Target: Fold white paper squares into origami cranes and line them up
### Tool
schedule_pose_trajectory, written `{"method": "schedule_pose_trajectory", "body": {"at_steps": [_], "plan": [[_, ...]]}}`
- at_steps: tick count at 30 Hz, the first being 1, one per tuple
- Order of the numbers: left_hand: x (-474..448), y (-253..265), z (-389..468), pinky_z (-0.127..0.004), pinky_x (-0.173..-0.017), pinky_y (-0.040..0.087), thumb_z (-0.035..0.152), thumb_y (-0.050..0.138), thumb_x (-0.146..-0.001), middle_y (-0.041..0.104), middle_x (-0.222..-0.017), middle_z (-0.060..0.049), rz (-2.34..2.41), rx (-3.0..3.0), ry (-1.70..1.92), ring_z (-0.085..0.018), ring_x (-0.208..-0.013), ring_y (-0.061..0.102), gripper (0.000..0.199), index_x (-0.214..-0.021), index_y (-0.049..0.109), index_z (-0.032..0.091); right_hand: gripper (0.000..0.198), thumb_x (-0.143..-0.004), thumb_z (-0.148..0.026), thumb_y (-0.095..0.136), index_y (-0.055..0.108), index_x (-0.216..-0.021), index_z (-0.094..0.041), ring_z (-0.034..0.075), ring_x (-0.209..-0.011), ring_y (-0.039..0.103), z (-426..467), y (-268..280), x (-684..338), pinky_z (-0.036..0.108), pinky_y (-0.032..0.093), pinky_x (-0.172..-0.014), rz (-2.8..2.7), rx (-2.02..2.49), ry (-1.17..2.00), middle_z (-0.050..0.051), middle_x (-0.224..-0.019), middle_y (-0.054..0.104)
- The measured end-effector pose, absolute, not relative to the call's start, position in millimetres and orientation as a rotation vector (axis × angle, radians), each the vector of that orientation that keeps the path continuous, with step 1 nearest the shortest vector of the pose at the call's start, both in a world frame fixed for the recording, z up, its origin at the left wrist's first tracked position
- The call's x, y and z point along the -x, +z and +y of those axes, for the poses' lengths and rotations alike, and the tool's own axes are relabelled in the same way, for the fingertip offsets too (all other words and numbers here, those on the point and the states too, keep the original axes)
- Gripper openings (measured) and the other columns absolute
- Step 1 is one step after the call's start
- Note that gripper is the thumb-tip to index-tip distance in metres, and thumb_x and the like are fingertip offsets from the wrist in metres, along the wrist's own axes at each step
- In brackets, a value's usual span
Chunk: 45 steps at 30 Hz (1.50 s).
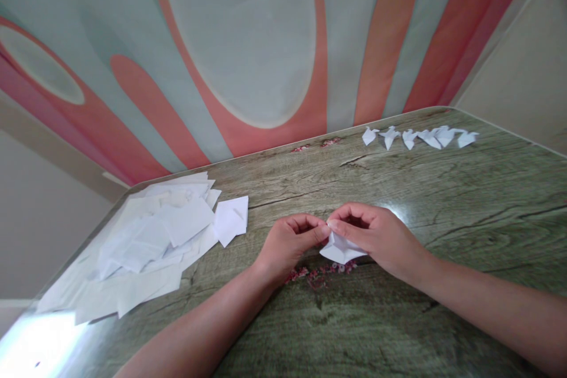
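Observation:
Between my two hands is a small white folded paper figure (342, 248), held just above the wood-patterned table (283, 186). My left hand (290, 242) pinches its upper left tip between thumb and forefinger. From the other side, my right hand (372, 236) grips it with the thumb on top and curled fingers behind. The fingertips of both hands meet at that tip. Part of the figure's right side is hidden under my right hand. Several finished-looking white paper birds (410, 139) stand in a row at the far right of the table.
A loose, spread pile of white paper sheets (146, 236) covers the table's left side. Beside it lies a small stack of square papers (231, 218). A wall with a coral and grey pattern (248, 41) rises along the far edge. Light glares at the lower left corner.

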<state>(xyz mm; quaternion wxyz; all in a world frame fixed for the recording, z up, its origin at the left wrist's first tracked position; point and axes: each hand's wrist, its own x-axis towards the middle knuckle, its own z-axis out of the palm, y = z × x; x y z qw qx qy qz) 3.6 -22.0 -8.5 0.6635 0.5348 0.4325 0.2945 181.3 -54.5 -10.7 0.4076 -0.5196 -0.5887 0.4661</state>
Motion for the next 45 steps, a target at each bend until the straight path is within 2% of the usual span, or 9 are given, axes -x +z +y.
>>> {"method": "schedule_pose_trajectory", "body": {"at_steps": [12,37,45], "plan": [[0.9,-5.0,-21.9,-0.021,-0.063,0.042,0.034,0.068,-0.077,0.062,-0.074,-0.001,1.048,-1.411,0.560,-0.009,-0.065,0.052,0.020,-0.080,0.067,0.014,0.010,-0.084,-0.026,0.057,0.064,-0.082,-0.020,0.012,-0.069,0.057,-54.5,-12.4,-181.0,0.022,0.043,-0.062,-1.557,1.299,1.151,-0.002,-0.075,0.063],[4.2,-5.5,-19.1,-0.019,-0.062,0.041,0.035,0.064,-0.081,0.061,-0.075,-0.001,1.055,-1.530,0.497,-0.009,-0.067,0.052,0.021,-0.080,0.065,0.014,0.015,-0.086,-0.030,0.055,0.064,-0.080,-0.020,0.011,-0.068,0.056,-54.1,-13.0,-181.2,0.022,0.041,-0.061,-1.599,1.334,1.130,-0.002,-0.073,0.064],[1.3,-2.0,-24.7,-0.024,-0.060,0.049,0.032,0.068,-0.077,0.061,-0.091,-0.004,0.913,-1.338,0.394,-0.014,-0.075,0.061,0.034,-0.103,0.053,0.017,0.012,-0.087,-0.029,0.054,0.063,-0.083,-0.022,0.012,-0.068,0.058,-55.1,-16.4,-180.0,0.023,0.042,-0.063,-1.612,1.355,1.003,-0.003,-0.074,0.065]]}}
